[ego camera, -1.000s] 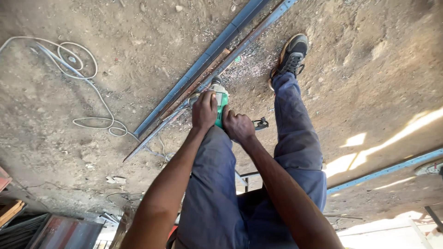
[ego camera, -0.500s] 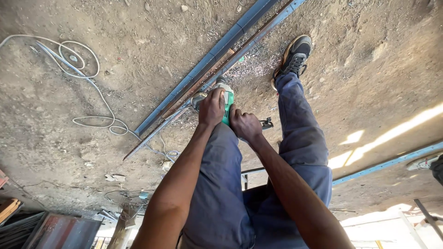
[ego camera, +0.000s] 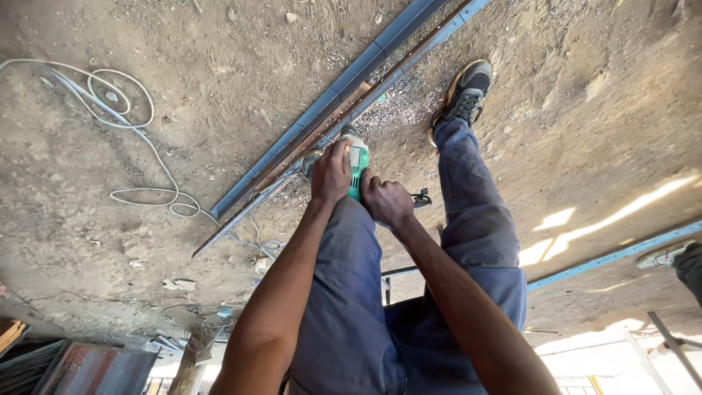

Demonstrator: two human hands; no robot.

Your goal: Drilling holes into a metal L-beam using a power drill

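The left hand (ego camera: 330, 172) and right hand (ego camera: 385, 202) now sit a little farther along the blue and rusty metal bars (ego camera: 344, 102) than a second ago, carrying the green angle grinder (ego camera: 356, 167) with them; the right hand now lies closer to the left; at the right edge, another person's shoe (ego camera: 664, 255) and dark trouser leg (ego camera: 691, 268) come into view beside the blue bar (ego camera: 607, 257).

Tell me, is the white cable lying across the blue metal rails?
No, the white cable is coiled on the dirt left of the blue metal rails, apart from them.
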